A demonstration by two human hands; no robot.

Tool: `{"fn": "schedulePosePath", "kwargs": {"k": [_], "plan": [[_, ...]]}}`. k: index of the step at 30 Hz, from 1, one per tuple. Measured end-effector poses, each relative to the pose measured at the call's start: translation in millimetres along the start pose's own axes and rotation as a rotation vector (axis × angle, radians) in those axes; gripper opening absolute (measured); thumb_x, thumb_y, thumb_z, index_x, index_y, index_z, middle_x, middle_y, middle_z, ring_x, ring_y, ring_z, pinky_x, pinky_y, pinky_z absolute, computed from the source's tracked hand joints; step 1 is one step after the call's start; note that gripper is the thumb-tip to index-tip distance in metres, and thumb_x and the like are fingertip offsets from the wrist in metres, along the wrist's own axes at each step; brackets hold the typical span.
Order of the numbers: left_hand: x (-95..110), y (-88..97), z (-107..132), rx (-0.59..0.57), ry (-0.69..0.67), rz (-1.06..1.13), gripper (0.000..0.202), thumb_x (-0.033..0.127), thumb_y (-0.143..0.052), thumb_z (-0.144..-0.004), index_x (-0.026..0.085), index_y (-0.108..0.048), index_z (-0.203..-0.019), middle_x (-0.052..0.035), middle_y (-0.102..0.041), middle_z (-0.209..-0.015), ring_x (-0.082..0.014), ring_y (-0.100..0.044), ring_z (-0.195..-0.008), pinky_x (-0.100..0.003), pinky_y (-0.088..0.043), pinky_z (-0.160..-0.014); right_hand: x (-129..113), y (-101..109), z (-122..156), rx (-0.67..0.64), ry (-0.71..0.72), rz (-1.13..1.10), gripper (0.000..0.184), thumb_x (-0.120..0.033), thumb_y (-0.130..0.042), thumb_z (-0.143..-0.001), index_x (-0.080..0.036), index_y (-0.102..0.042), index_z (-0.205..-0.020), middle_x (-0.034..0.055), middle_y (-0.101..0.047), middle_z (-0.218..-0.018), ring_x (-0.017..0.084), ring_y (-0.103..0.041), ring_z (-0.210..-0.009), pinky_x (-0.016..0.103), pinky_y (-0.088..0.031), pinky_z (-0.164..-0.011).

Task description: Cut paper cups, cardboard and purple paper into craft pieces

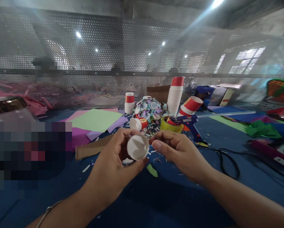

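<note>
My left hand [115, 161] is wrapped around a white paper cup [138, 147], whose open mouth and white inside face me. Close to the cup's right rim, my right hand [177, 150] has thumb and fingers pinched together. A thin dark sliver shows at those fingertips, too small to name. Just beyond the hands, a red and white paper cup [142, 123] lies on its side. A blue hot glue gun [190, 125] rests by a yellow container [171, 126].
Paper cups are stacked in a tall column [175, 96] and a short one [129, 103], around a heap of paper cutouts [148, 109]. Coloured sheets [96, 120] and a cardboard strip [92, 148] lie left. A black cable [227, 174] loops right. Perforated metal panels [96, 60] stand behind.
</note>
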State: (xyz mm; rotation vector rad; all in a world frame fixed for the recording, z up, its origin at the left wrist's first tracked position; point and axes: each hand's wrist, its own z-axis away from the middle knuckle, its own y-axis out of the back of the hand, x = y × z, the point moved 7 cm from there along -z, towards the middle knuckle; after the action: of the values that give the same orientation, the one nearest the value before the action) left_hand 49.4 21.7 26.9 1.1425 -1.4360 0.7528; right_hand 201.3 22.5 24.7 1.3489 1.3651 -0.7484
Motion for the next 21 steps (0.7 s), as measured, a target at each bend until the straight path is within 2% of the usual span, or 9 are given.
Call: {"fn": "schedulePosePath", "kwargs": {"k": [3, 7, 10, 16, 21], "plan": [[8.2, 8.6, -1.9, 0.095, -0.050, -0.095, 0.046, 0.013, -0.075, -0.069, 0.026, -0.052, -0.106, 0.0004, -0.065, -0.091, -0.0177, -0.061, -0.080, -0.026, -0.049, -0.069, -0.4, 2.1, 0.0, 0.017, 0.016, 0.008, 0.031, -0.050, -0.055, -0.092, -0.020, -0.061, -0.089, -0.0067, -0.039, -0.060, 0.007, -0.026, -0.048, 0.023, -0.025, -0.045], [15.2, 13.2, -0.7, 0.170, -0.100, -0.260, 0.042, 0.015, -0.074, -0.071, 0.026, -0.050, -0.104, -0.0013, -0.066, -0.094, -0.0191, -0.063, -0.083, -0.028, -0.049, -0.072, 0.9, 1.8, -0.4, 0.010, 0.007, 0.150, 0.027, -0.047, -0.055, -0.093, -0.020, -0.059, -0.090, -0.0042, -0.046, -0.066, 0.009, -0.037, -0.055, 0.024, -0.031, -0.050], [14.8, 13.9, 1.4, 0.184, -0.122, -0.392, 0.045, 0.015, -0.073, -0.072, 0.027, -0.048, -0.108, -0.0022, -0.066, -0.099, -0.0204, -0.065, -0.088, -0.029, -0.049, -0.076, 1.4, -1.7, 0.1, -0.031, 0.012, 0.266, 0.027, -0.047, -0.054, -0.092, -0.020, -0.059, -0.088, -0.0023, -0.049, -0.070, 0.012, -0.044, -0.062, 0.025, -0.035, -0.056], [15.5, 16.5, 4.7, 0.260, -0.307, -0.562, 0.042, 0.019, -0.068, -0.077, 0.030, -0.047, -0.111, -0.0003, -0.066, -0.099, -0.0192, -0.067, -0.085, -0.030, -0.052, -0.071, 1.7, -4.1, 1.0, -0.047, 0.005, 0.420, 0.030, -0.047, -0.051, -0.093, -0.020, -0.057, -0.082, -0.0020, -0.051, -0.069, 0.013, -0.046, -0.063, 0.027, -0.036, -0.058], [16.4, 13.6, 7.0, 0.264, -0.328, -0.642, 0.041, 0.016, -0.067, -0.076, 0.031, -0.048, -0.110, 0.0013, -0.066, -0.097, -0.0178, -0.068, -0.083, -0.029, -0.054, -0.067, 0.7, -5.0, -0.1, -0.055, 0.019, 0.463, 0.033, -0.049, -0.049, -0.094, -0.020, -0.056, -0.079, -0.0018, -0.051, -0.067, 0.013, -0.047, -0.062, 0.027, -0.036, -0.058]]}}
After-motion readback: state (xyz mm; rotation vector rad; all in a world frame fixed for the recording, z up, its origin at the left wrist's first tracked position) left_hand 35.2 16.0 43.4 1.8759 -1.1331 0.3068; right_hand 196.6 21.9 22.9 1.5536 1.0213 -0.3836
